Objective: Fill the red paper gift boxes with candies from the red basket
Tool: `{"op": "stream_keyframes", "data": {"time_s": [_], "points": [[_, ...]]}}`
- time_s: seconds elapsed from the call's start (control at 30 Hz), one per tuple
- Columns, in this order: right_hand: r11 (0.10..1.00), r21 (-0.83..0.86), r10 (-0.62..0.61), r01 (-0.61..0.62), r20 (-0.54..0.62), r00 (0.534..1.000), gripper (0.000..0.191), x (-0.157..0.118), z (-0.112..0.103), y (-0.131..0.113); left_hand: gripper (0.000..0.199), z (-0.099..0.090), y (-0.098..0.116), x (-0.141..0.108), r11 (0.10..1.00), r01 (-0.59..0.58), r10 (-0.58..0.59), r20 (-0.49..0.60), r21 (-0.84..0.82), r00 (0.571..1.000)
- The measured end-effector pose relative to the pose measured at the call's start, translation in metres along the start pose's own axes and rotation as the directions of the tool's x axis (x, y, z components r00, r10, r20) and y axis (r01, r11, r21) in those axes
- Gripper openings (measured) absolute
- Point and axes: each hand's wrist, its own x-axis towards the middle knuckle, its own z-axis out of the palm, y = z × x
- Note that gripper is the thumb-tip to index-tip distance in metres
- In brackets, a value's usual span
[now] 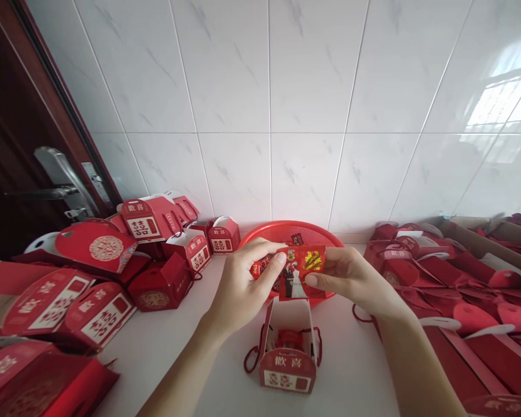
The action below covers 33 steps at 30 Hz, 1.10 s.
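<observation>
Your left hand (248,282) and right hand (355,284), partly curled, pinch a red packet (298,271); below them, a box (283,380) stands open with red contents (290,338) already inside, its top not yet closed.

Soft, slightly gray light fills the room. Toward two o'clock, the shiny white tile wall (226,75) throws back a bright window glare (506,101), washed out to white. The dark brown wooden door (8,127) at ten o'clock is very dim. Edges look stretched and leaning, and the small print on the red cardboard boxes (30,301) at eight o'clock looks fuzzy.
</observation>
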Motion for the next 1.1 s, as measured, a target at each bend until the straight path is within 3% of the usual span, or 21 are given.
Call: {"op": "stream_keyframes", "data": {"time_s": [0.3, 0.77, 0.97, 1.1], "points": [[1.0, -0.012, -0.008, 0.008, 0.005, 1.0, 0.02, -0.0018, 0.0024, -0.0059, 0.018, 0.0001, 0.0012, 0.0005, 1.0, -0.007, 0.007, 0.0, 0.004, 1.0], [0.999, -0.052, 0.005, -0.006, -0.018, 1.0, 0.028, -0.0007, -0.0002, -0.0034, 0.021, 0.0011, 0.0005, 0.0005, 1.0, 0.017, -0.017, -0.014, -0.013, 1.0], [0.988, -0.128, -0.091, 0.083, -0.057, 0.994, 0.045, -0.002, -0.0015, -0.001, 0.024, 0.0002, -0.0021, 0.0046, 0.962, 0.15, -0.157, -0.009, -0.226, 0.988], [0.988, -0.14, -0.078, 0.063, -0.106, 0.991, 0.054, -0.0022, 0.0035, 0.0011, 0.022, -0.0005, -0.0031, 0.0069, 0.842, 0.237, -0.214, 0.104, -0.485, 0.971]]}}
